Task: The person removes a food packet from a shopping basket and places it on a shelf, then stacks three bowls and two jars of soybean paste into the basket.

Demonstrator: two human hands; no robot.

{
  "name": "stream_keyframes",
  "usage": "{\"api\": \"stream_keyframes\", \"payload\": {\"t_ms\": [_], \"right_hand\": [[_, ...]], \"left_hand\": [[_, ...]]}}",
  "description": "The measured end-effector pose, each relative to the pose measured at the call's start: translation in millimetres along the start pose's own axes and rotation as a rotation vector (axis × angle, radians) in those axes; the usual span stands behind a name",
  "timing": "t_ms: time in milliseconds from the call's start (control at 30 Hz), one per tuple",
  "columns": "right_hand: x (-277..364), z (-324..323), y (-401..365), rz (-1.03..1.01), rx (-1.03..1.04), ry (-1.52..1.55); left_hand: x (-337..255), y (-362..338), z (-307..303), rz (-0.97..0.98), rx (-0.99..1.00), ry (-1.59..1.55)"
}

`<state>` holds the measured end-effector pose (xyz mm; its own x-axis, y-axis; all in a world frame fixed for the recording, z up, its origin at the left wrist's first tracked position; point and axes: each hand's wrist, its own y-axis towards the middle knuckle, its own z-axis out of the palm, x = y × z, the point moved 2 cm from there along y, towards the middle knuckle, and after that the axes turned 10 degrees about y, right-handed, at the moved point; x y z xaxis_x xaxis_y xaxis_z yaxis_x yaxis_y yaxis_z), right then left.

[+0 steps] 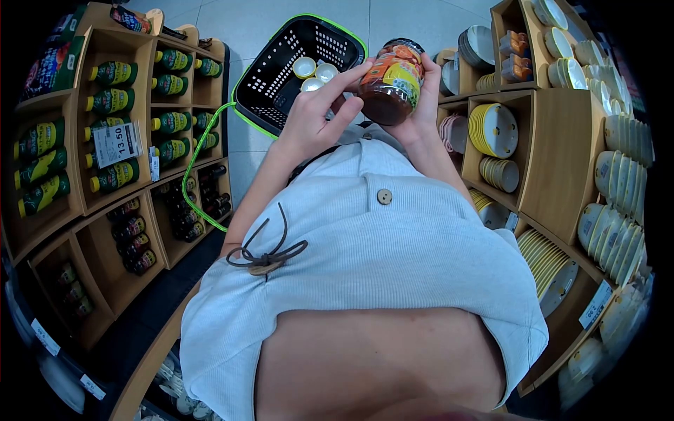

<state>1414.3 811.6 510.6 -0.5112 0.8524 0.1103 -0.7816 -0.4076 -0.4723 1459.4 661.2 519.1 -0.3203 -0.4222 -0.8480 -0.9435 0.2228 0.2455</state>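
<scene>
Tilted in front of my waist is a sauce jar (pixel 388 90) with a dark lid, an orange and yellow label and brown contents. My right hand (pixel 420 105) grips its right side, with some fingers hidden behind the glass. On the other side, my left hand (pixel 314 116) also holds the jar: its index finger rests on the label edge and its thumb lies near the base. Just beyond my hands stands a black shopping basket (pixel 270 64) with a bright green rim. Inside it are three small round containers with pale tops (pixel 304 67).
Wooden shelves (pixel 146 133) on the left hold green bottles with yellow caps (pixel 114 100) and dark bottles below. A price sign (pixel 118 144) hangs there. A green handle (pixel 188 175) arches left from the basket. Shelves on the right hold stacked yellow-edged plates (pixel 497 130).
</scene>
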Motion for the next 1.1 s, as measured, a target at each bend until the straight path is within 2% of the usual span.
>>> {"api": "stream_keyframes", "payload": {"t_ms": [533, 733, 1100], "right_hand": [[2.7, -7.5, 0.9, -0.001, -0.027, 0.026], [2.2, -7.5, 0.3, 0.004, -0.042, 0.017], [2.7, -7.0, 1.0, -0.016, -0.052, 0.011]], "left_hand": [[2.3, 2.2, 3.0, 0.089, 0.02, 0.059], [-2.5, 3.7, 1.0, 0.036, 0.074, 0.052], [-3.3, 5.8, 5.0, 0.05, 0.033, 0.086]]}}
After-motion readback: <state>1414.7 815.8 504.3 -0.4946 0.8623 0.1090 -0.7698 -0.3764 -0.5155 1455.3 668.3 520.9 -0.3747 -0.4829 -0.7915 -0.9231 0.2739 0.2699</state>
